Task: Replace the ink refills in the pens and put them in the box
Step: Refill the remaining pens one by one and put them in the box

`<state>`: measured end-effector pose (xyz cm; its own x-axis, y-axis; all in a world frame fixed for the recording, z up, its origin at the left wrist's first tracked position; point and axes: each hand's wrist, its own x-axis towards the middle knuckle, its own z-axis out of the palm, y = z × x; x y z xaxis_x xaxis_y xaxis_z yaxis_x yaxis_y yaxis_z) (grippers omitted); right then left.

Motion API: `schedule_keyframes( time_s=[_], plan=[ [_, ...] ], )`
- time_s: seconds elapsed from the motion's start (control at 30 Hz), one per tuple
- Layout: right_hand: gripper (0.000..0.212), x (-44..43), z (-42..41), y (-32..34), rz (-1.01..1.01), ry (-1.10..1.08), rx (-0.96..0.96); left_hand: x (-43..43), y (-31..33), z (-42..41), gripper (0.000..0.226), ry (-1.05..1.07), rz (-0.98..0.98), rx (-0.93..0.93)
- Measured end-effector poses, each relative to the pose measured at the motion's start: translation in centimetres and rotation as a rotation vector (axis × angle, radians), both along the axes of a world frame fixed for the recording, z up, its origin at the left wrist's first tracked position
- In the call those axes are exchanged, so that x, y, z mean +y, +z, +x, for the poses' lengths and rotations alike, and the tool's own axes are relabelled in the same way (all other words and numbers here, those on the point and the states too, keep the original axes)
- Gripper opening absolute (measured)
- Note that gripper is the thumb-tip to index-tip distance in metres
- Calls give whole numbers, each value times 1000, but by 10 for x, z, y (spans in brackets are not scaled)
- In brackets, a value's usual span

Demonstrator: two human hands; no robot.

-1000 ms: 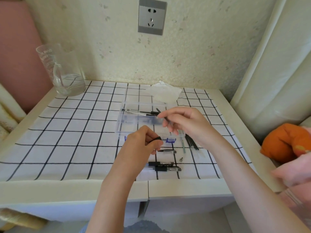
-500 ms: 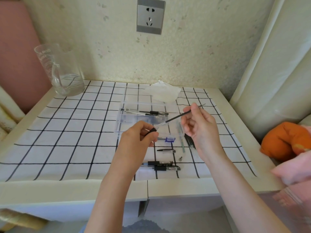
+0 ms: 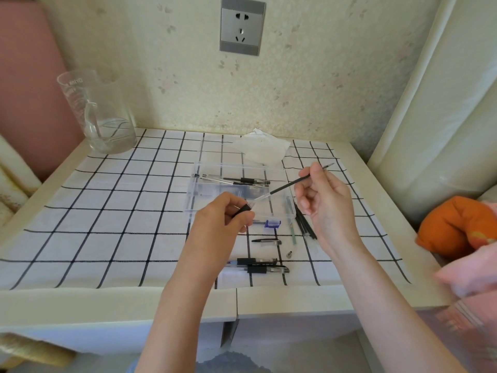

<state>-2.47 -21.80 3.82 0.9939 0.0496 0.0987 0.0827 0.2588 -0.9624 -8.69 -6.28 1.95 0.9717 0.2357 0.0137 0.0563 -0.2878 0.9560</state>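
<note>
My left hand (image 3: 217,224) grips the barrel (image 3: 243,210), my right hand (image 3: 322,200) pinches the refill (image 3: 285,187); I would keep the two in line and slide straight, never bending.

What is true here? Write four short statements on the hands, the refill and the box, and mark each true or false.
1. The right hand pinches a thin black ink refill. True.
2. The left hand holds nothing. False: it grips a clear pen barrel with a black grip.
3. The clear plastic box has no pens in it. False: black-gripped pens lie inside.
4. The glass beaker stands at the table's far left corner. True.
</note>
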Motion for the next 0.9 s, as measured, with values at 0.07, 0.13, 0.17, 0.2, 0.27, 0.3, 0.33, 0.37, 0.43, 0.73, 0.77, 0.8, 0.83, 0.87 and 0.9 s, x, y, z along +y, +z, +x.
schedule_keyframes(
  time_s=[0.07,0.13,0.17,0.2,0.27,0.3,0.33,0.37,0.43,0.73,0.77,0.8,0.83,0.87,0.9],
  plan=[
    [31,-1,1,0,-5,13,10,0,0,0,7,0,-3,-1],
    [31,-2,1,-1,-2,26,14,1,-1,0,6,3,-2,-4],
    [31,-2,1,-1,0,35,15,1,-1,0,5,6,-1,-2],
    [31,-2,1,-1,2,44,17,1,-1,0,4,6,-1,0],
    [31,-3,1,-2,1,65,24,0,-1,0,3,2,0,10],
    [30,-4,1,-2,-4,75,28,0,-1,0,3,3,0,13],
    [30,-4,1,-3,-10,85,31,1,-2,0,3,4,-1,13],
    [30,-5,2,-3,-21,99,34,1,-2,0,3,5,-1,13],
    [29,-4,3,-4,-70,143,32,-1,-1,0,2,-6,-8,14],
    [35,9,-9,-1,-471,500,-39,-5,3,0,7,-42,-63,-40],
    [31,8,-9,-1,-499,517,-42,-4,3,0,7,-43,-64,-44],
    [26,7,-10,0,-526,516,-44,-4,4,0,7,-43,-68,-47],
    [22,4,-9,0,-552,496,-46,-4,4,0,7,-41,-74,-48],
    [20,1,-8,-1,-571,463,-46,-4,4,0,6,-38,-81,-49],
    [20,-4,-7,-2,-583,425,-41,-4,4,0,5,-33,-85,-48]
  ],
)
